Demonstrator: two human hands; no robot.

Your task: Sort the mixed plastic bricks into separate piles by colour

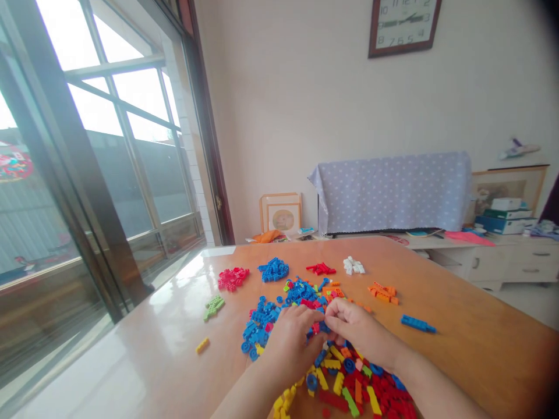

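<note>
Both hands meet over a mixed heap of plastic building bricks (263, 317) on the table. My left hand (297, 334) has its fingers bent toward the right hand, thumb below, with blue and red bricks showing in the gap. My right hand (356, 326) is closed in a pinch, its fingertips touching or almost touching those of the left. Whatever lies between the fingertips is too small and covered to name. Below the hands spread loose yellow bricks (338, 383), red bricks (391, 396) and a green brick (350, 401).
Sorted groups stand around the heap: pink-red pieces (233, 279), blue pieces (273, 270), red pieces (321, 269), white pieces (353, 266), orange bricks (383, 293) and light green pieces (213, 307). A yellow brick (202, 345) lies left, a joined blue piece (418, 324) right, on the wooden table (471, 349).
</note>
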